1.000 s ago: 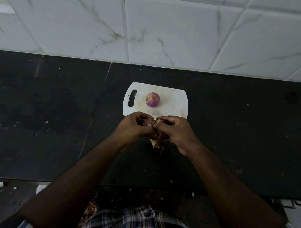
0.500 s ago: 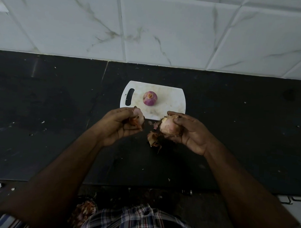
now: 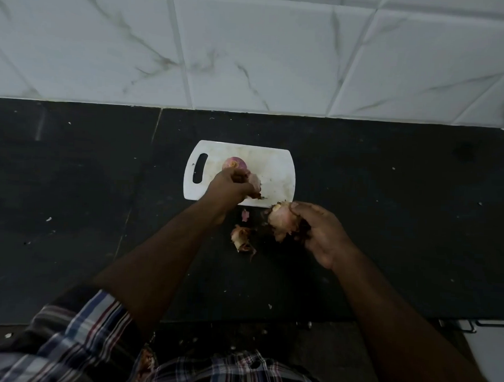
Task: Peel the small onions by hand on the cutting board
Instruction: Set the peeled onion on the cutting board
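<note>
Left hand (image 3: 229, 187) now over cutting board (image 3: 277, 174), grip on pale piece (image 3: 254, 181), half hiding peeled onion (image 3: 234, 163); right hand (image 3: 319, 233) clutching onion (image 3: 281, 220).

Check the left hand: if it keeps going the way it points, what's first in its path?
The left hand, gripping a pale onion piece, points away over the cutting board. The purple peeled onion sits just beyond its fingers and is likely first, though height above the board is unclear.
</note>
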Motion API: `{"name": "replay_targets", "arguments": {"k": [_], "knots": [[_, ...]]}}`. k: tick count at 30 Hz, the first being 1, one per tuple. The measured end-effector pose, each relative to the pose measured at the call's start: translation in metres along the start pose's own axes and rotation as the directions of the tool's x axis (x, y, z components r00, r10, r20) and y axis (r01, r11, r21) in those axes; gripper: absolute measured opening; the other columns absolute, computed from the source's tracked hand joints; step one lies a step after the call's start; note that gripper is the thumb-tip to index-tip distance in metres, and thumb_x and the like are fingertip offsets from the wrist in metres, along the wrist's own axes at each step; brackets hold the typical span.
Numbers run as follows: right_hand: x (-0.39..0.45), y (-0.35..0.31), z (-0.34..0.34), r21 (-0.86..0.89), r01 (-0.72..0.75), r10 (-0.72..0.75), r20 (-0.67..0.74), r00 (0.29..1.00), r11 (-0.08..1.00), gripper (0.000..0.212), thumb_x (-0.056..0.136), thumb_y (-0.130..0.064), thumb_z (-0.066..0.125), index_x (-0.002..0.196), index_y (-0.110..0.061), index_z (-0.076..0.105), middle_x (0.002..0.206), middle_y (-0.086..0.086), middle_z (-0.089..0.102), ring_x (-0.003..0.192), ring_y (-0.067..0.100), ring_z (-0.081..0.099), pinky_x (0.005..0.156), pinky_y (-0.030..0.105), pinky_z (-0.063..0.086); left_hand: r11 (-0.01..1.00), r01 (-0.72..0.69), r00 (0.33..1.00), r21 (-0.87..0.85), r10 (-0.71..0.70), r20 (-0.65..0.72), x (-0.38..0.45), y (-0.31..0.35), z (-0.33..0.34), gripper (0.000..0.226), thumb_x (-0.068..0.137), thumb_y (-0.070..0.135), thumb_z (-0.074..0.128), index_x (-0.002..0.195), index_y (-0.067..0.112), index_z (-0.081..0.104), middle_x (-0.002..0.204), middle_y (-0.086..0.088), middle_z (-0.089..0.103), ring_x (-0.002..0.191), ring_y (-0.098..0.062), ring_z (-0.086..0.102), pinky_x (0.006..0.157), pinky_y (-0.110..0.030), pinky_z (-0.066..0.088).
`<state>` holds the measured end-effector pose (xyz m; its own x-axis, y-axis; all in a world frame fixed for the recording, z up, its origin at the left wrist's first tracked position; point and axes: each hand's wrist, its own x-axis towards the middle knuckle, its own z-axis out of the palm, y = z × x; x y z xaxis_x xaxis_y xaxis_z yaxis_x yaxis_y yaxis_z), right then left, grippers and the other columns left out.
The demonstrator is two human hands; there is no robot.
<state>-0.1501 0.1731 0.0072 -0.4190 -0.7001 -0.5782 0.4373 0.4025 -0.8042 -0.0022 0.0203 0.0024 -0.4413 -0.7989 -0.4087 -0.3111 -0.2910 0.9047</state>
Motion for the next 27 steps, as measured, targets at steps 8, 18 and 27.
{"name": "replay_targets", "arguments": {"k": [8,18,27], "knots": [[0.001,0.0,-0.018,0.039,0.001,-0.002,0.036,0.999,0.999,0.024,0.091,-0.006,0.067,0.115,-0.003,0.068,0.11,0.018,0.072,0.084,0.022,0.074,0.063,0.03,0.058,0.952,-0.079,0.993,0.297,0.102,-0.062,0.035,0.008,0.037,0.051,0.086,0.007,0.076,0.134,0.01,0.059,0.124,-0.008,0.065,0.106,-0.021,0.064,0.088,-0.04,0.061],[-0.002,-0.009,-0.02,-0.028,0.068,-0.064,0.113,0.992,0.997,0.024,0.089,-0.001,0.067,0.112,-0.007,0.069,0.109,0.013,0.072,0.084,0.02,0.074,0.065,0.031,0.058,0.86,-0.121,0.965,0.496,0.219,-0.144,0.016,0.019,0.034,0.045,0.097,0.011,0.061,0.142,0.014,0.057,0.143,-0.008,0.059,0.129,-0.021,0.057,0.095,-0.025,0.044],[-0.014,-0.031,0.009,-0.441,0.691,-0.496,0.485,0.72,0.573,0.035,0.075,-0.016,0.072,0.106,-0.031,0.071,0.113,-0.006,0.062,0.107,0.01,0.064,0.087,0.026,0.056,0.909,0.41,0.836,-0.069,-0.345,0.427,-0.052,-0.004,-0.014,0.059,0.095,0.063,0.05,0.116,0.011,0.07,0.107,-0.016,0.075,0.095,-0.031,0.074,0.089,-0.041,0.056]]}}
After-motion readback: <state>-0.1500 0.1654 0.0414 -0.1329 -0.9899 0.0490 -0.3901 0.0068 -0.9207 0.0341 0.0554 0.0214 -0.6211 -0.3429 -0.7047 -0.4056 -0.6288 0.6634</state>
